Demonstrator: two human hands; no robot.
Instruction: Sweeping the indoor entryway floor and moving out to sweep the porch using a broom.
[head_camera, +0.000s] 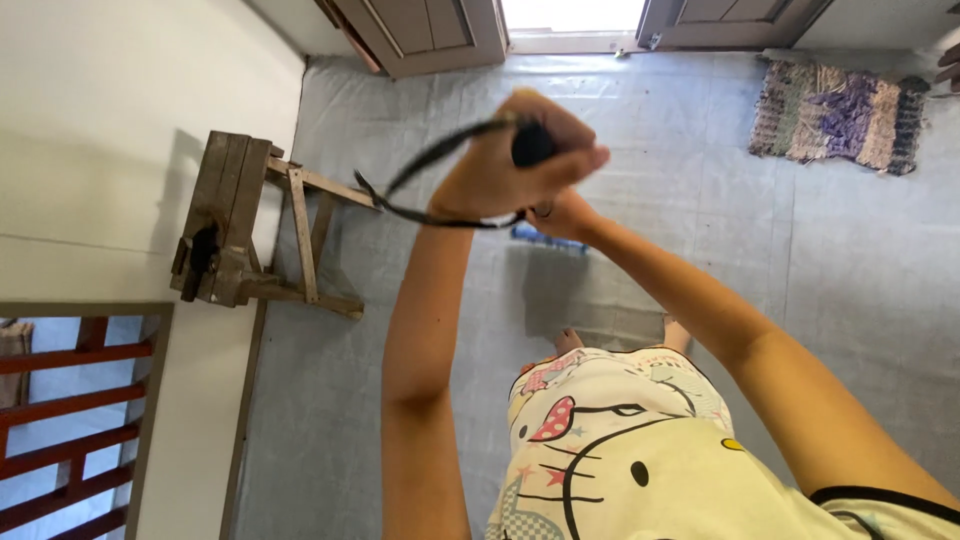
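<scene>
My left hand (510, 165) is raised in front of me, closed around the black handle (531, 146) of a long tool that points down to the floor. A thin black strap loop (425, 170) hangs from the handle to the left. My right hand (566, 216) sits just below and behind the left one, partly hidden, and also seems to grip the tool. A small blue part (545, 237) shows beneath the hands, near the floor. My feet (570, 340) stand on the grey floor below.
A wooden stool (250, 230) stands against the white wall at the left. A woven rug (840, 110) lies at the far right, near an open double door (420, 30). Red bars (60, 420) fill an opening at the lower left.
</scene>
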